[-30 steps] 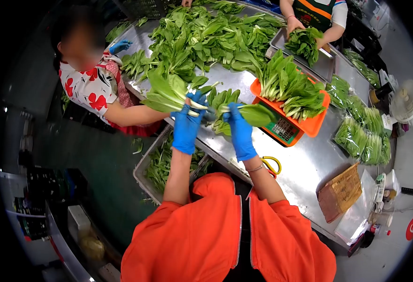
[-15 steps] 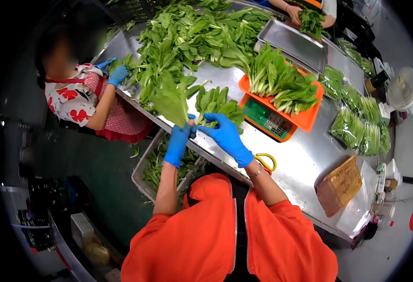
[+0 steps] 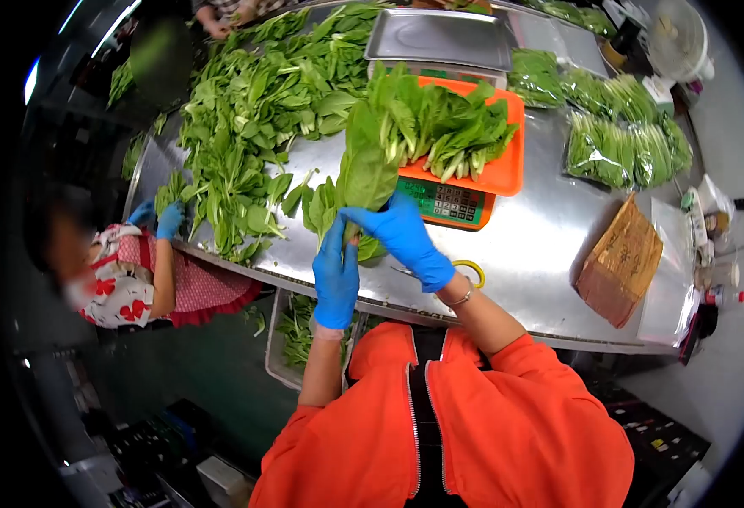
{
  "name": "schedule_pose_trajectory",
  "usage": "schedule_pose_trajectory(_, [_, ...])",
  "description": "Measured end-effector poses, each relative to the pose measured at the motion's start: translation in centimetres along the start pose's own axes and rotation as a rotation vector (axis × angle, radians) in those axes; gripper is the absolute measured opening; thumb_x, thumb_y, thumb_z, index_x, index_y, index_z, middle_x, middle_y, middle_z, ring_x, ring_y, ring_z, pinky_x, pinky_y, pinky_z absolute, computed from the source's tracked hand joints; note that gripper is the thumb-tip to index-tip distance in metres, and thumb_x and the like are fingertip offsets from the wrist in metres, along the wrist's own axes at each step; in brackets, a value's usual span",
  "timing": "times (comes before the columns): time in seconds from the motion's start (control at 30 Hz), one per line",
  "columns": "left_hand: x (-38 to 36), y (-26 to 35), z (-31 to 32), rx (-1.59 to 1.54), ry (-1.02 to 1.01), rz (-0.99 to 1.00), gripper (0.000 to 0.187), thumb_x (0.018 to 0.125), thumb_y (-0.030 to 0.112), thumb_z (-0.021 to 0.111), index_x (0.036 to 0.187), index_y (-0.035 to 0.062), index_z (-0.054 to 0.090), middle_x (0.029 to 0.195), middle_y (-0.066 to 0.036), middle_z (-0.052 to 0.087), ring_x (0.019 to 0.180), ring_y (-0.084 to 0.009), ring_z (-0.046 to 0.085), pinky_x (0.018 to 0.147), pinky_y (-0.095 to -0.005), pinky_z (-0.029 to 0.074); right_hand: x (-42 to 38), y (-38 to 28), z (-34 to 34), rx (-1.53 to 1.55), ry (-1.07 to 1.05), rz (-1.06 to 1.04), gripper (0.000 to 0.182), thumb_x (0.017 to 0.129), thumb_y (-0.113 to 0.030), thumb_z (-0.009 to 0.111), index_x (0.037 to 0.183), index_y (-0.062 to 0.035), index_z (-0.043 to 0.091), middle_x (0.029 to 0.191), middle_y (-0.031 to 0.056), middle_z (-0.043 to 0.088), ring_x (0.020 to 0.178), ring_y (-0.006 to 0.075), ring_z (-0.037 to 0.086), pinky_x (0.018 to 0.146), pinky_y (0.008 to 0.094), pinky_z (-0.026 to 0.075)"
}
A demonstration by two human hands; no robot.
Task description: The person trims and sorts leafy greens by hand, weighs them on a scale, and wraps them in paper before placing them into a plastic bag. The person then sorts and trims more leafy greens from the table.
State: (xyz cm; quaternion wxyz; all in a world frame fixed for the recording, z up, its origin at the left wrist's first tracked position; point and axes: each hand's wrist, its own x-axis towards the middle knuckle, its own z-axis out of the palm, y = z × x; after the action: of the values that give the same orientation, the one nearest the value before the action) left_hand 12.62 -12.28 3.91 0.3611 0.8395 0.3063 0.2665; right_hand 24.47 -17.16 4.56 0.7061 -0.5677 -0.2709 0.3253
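Held choy-type leafy green [image 3: 367, 173] is mid-frame, leaf up, stem end between the hands. Left hand [image 3: 336, 275]: fingers look clamped on the stem end. Right hand [image 3: 404, 241]: thumb reaches in at the leaf base, other fingers hidden behind, can't tell if they grip.

Risks, my read:
- Leaf overlaps greens [image 3: 452, 140] on the orange scale tray [image 3: 509, 165] in view; contact unclear. A sideways swing could snag them or disturb the reading on the scale [image 3: 444, 201].
- Pinching too hard at the base could snap the stalk or tear the leaf.
- Yellow-looped tool [image 3: 479, 271], probably scissors, lies just beside the right wrist on the steel table [image 3: 550, 254]. A careless elbow or wrist drop could knock it or catch the glove.
- Loose stalk could fall past the table edge, lower centre, towards the bin [image 3: 281, 366].
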Motion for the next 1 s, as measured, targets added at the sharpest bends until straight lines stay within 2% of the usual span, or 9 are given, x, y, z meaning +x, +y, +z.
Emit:
schedule_pose_trajectory(0.1, [3.4, 0.6, 2.4, -0.171, 0.149, 0.152, 0.033, 0.081, 0.006, 0.052, 0.112, -0.0036, 0.047, 0.096, -0.016, 0.058, 0.083, -0.0224, 0.057, 0.072, -0.0293, 0.044, 0.3, -4.1, -2.8, 0.084, 0.08, -0.036, 0.037, 0.069, -0.015, 0.068, 0.098, 0.0036, 0.053, 0.08, 0.0088, 0.06, 0.068, 0.0113, 0.058, 0.06, 0.0241, 0.047])
schedule_pose_trajectory(0.17, [6.5, 4.0, 3.9, -0.626, -0.005, -0.017, 0.033, 0.082, 0.009, 0.052, 0.113, -0.003, 0.046, 0.094, -0.011, 0.059, 0.079, -0.0152, 0.057, 0.07, -0.0252, 0.044, 1.3, -4.8, -5.3, 0.025, 0.207, -0.144, 0.037, 0.07, -0.013, 0.067, 0.1, 0.0022, 0.053, 0.078, 0.0066, 0.058, 0.064, 0.0092, 0.055, 0.058, 0.0226, 0.046])
schedule_pose_trajectory(0.47, [13.4, 1.1, 12.3, -0.769, -0.32, -0.346, 0.033, 0.084, 0.013, 0.048, 0.113, -0.0018, 0.044, 0.083, -0.012, 0.059, 0.061, -0.0168, 0.058, 0.054, -0.0267, 0.048, 5.9, -4.2, -10.5, -0.416, 0.336, -0.32, 0.02, 0.074, -0.012, 0.063, 0.092, -0.0024, 0.059, 0.079, 0.0031, 0.06, 0.062, 0.0079, 0.052, 0.059, 0.0215, 0.043])
schedule_pose_trajectory(0.53, [13.9, 1.5, 11.6, -0.235, -0.196, -0.063, 0.036, 0.083, 0.018, 0.05, 0.111, -0.0017, 0.045, 0.078, -0.017, 0.058, 0.059, -0.0203, 0.058, 0.053, -0.0296, 0.047, 8.2, -3.9, -10.3, -0.48, 0.311, -0.363, 0.02, 0.073, -0.017, 0.062, 0.087, -0.003, 0.06, 0.078, 0.0085, 0.061, 0.065, 0.0155, 0.056, 0.062, 0.0264, 0.045])
schedule_pose_trajectory(0.6, [12.9, 3.6, 9.4, -0.233, -0.278, -0.149, 0.039, 0.081, 0.022, 0.051, 0.113, -0.0006, 0.045, 0.073, -0.019, 0.058, 0.061, -0.024, 0.058, 0.053, -0.0324, 0.045, 10.1, -3.3, -10.1, -0.933, 0.158, -0.27, 0.019, 0.075, -0.021, 0.059, 0.083, -0.004, 0.06, 0.078, 0.0133, 0.06, 0.069, 0.0245, 0.058, 0.063, 0.0315, 0.045])
schedule_pose_trajectory(0.7, [11.2, 3.7, 6.9, 0.138, -0.12, 0.037, 0.038, 0.082, 0.022, 0.053, 0.116, 0.005, 0.046, 0.071, -0.007, 0.061, 0.06, -0.0145, 0.057, 0.052, -0.023, 0.045, 12.6, -0.2, -10.6, -1.268, 0.166, -0.231, 0.02, 0.075, -0.023, 0.056, 0.081, -0.0049, 0.059, 0.079, 0.0164, 0.058, 0.072, 0.0303, 0.057, 0.064, 0.0355, 0.045])
schedule_pose_trajectory(0.8, [9.7, 1.9, 2.9, -0.272, -0.109, -0.137, 0.032, 0.083, 0.022, 0.052, 0.112, 0.0069, 0.05, 0.071, -0.007, 0.061, 0.056, -0.0101, 0.055, 0.05, -0.0208, 0.043, 11.2, -2.6, -11.0, -0.968, 0.19, -0.323, 0.017, 0.077, -0.022, 0.052, 0.078, -0.0065, 0.06, 0.074, 0.0154, 0.059, 0.066, 0.0299, 0.057, 0.06, 0.0349, 0.045])
schedule_pose_trajectory(0.93, [6.5, -4.6, -1.4, -0.261, 0.051, -0.313, 0.026, 0.084, 0.021, 0.052, 0.107, 0.0083, 0.052, 0.072, -0.006, 0.059, 0.053, -0.0084, 0.053, 0.048, -0.019, 0.039, 5.4, -5.7, -11.2, -0.465, 0.315, -0.338, 0.015, 0.078, -0.019, 0.056, 0.081, -0.0047, 0.061, 0.068, 0.0049, 0.06, 0.056, 0.01, 0.052, 0.054, 0.0227, 0.042])
schedule_pose_trajectory(1.0, [4.5, -8.3, -3.6, -0.33, 0.13, -0.43, 0.028, 0.082, 0.019, 0.054, 0.105, 0.0045, 0.051, 0.072, -0.008, 0.059, 0.053, -0.0092, 0.052, 0.047, -0.0206, 0.04, 1.3, -5.6, -10.7, -0.471, 0.276, -0.088, 0.016, 0.078, -0.019, 0.057, 0.081, -0.0036, 0.061, 0.063, 0.0008, 0.056, 0.053, 0.0041, 0.047, 0.05, 0.0192, 0.039])
